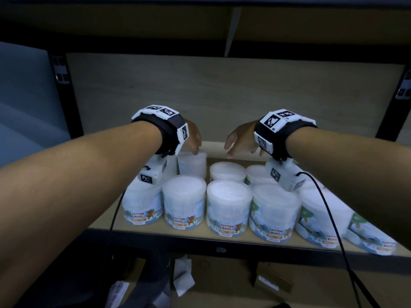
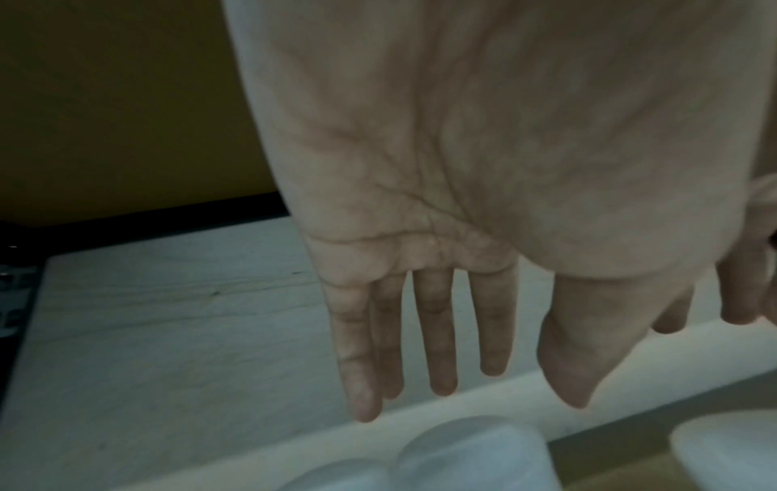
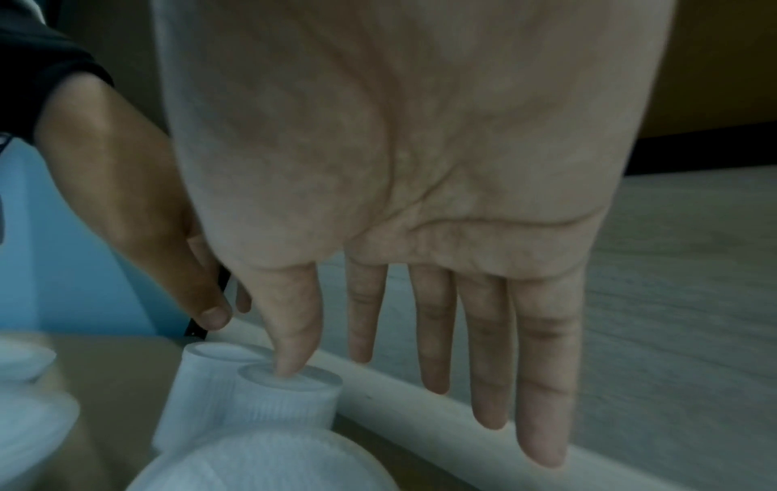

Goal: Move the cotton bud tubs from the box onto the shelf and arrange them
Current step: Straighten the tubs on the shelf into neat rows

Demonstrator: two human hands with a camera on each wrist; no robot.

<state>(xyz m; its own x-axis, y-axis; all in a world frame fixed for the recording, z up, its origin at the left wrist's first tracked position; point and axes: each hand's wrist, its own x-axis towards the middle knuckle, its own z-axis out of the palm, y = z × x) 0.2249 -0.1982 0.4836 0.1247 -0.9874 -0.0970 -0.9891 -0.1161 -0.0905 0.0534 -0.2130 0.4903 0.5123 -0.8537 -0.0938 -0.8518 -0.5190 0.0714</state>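
Several clear cotton bud tubs stand on the wooden shelf (image 1: pixel 104 223) in two rows. The front row (image 1: pixel 229 210) shows "COTTON BUDS" bear labels. My left hand (image 1: pixel 195 150) hovers over the back-left tub (image 1: pixel 192 165), fingers straight and holding nothing. My right hand (image 1: pixel 232 151) hovers beside it over the back-row tubs (image 1: pixel 228 172), also holding nothing. In the left wrist view the left hand (image 2: pixel 496 348) hangs above tub lids (image 2: pixel 471 455). In the right wrist view the right hand (image 3: pixel 361 345) is spread, with two tubs (image 3: pixel 290 395) below its thumb.
A pale back panel (image 1: pixel 222 96) closes the shelf, with black uprights (image 1: pixel 64 96) at both sides and another shelf above. Below the shelf edge lie brown cardboard (image 1: pixel 273 278) and white packets (image 1: pixel 182 276). Black cables (image 1: pixel 329 214) hang from both wrists across the tubs.
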